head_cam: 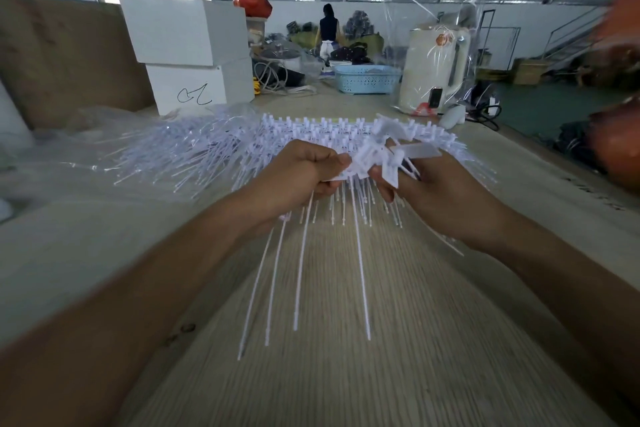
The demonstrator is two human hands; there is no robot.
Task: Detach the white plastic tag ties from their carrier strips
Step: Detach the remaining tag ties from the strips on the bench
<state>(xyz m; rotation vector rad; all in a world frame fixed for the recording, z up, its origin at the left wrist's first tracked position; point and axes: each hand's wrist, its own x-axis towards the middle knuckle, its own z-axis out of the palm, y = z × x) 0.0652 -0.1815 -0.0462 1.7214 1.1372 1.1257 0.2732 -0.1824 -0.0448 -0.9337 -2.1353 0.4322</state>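
Left hand: the left hand (304, 170) has its grip clamped on one end of a carrier strip (360, 165), fingers curled round it.
Right hand: the right hand (433, 191) pinches loose white tag ties (398, 163) just beside the strip.
Strip: held above the counter (346, 374), its thin tails hanging toward the viewer.
Pile: a heap of tag ties (214, 152) lies on the counter just behind the strip.

wood-grain table (415, 340), tie strips (311, 135), boxes (194, 87)
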